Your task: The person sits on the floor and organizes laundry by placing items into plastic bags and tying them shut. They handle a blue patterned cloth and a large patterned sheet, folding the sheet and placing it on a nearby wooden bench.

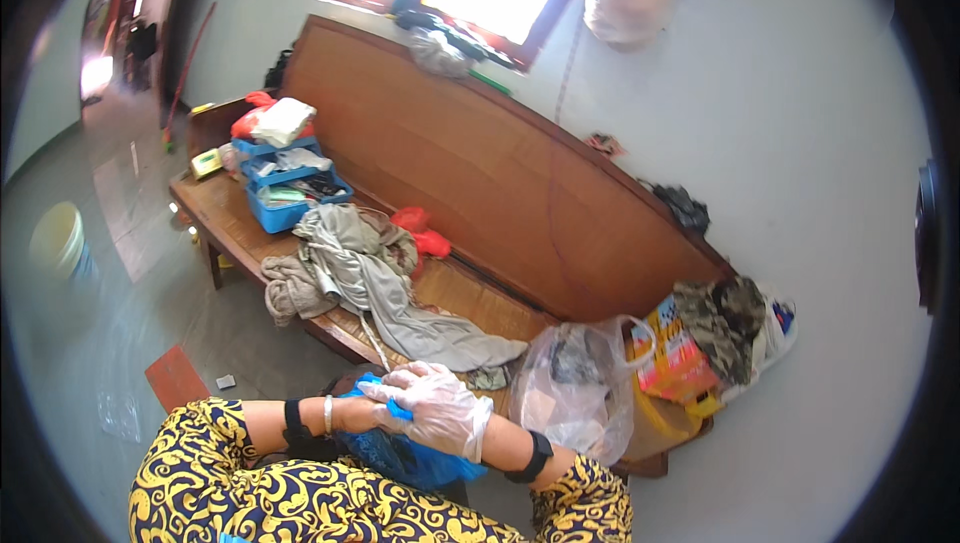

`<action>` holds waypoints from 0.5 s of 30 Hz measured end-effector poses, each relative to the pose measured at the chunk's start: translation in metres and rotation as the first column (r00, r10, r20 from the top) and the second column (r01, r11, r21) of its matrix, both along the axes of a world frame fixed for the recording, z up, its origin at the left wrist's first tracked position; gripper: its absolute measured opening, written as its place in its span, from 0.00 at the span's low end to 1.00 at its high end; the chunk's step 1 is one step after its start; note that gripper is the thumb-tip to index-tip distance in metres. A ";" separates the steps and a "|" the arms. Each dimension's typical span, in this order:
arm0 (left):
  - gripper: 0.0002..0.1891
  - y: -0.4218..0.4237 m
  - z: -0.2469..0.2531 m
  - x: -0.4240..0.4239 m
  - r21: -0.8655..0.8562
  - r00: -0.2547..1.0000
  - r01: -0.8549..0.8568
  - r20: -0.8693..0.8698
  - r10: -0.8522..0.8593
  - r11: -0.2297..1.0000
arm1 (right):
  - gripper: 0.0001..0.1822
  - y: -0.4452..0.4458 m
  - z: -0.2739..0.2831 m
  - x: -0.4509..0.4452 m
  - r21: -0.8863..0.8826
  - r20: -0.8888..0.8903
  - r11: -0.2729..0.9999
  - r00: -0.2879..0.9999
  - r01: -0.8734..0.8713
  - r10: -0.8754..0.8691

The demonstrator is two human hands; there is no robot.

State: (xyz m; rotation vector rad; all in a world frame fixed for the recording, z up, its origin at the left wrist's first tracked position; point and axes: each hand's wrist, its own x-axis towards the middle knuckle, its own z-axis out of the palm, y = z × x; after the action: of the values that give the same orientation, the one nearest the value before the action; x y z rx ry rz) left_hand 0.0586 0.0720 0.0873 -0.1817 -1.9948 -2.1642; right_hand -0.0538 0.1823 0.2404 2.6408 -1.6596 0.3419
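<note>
My right hand [439, 404], in a thin clear plastic glove, lies across my left hand [364, 413] in front of my lap. The glove covers much of the left hand, so its fingers are hidden. Bits of blue plastic [400, 409] show at the fingers of the right hand; whether either hand grips them cannot be told. Below both hands a crumpled blue plastic bag [442, 468] hangs beside my patterned clothing. Dark straps circle both forearms, and a pale bangle sits on the left wrist.
A wooden bench [465, 284] holds grey cloth [375, 295], a blue tiered box [281, 209], a clear plastic bag [574, 393] and a colourful carton [675, 363]. Left on the floor are a white bucket [60, 239] and a red board [178, 378].
</note>
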 end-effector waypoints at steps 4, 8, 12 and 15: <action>0.22 0.006 0.029 -0.001 -0.497 0.998 0.062 0.018 -0.061 0.866 | 0.19 -0.003 -0.009 -0.005 0.076 0.033 0.997 0.999 0.028 -0.030; 0.21 0.024 0.052 0.003 -0.579 0.999 -0.018 -0.039 -0.005 0.815 | 0.36 -0.018 -0.035 0.010 0.065 0.028 0.997 0.999 -0.047 0.045; 0.20 0.029 0.060 0.006 -0.567 0.998 -0.064 -0.023 0.062 0.821 | 0.19 -0.017 -0.036 0.030 0.114 -0.151 0.987 0.980 -0.113 0.129; 0.20 0.029 0.065 0.013 -0.558 0.994 -0.089 0.002 0.109 0.825 | 0.13 -0.014 -0.010 0.036 0.180 -0.218 0.975 0.961 -0.131 0.169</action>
State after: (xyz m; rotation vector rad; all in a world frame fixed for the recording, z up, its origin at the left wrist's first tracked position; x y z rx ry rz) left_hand 0.0717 0.1007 0.1518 -0.1161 -2.5427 -1.4715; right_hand -0.0175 0.1680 0.2305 2.8008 -1.4790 -0.1087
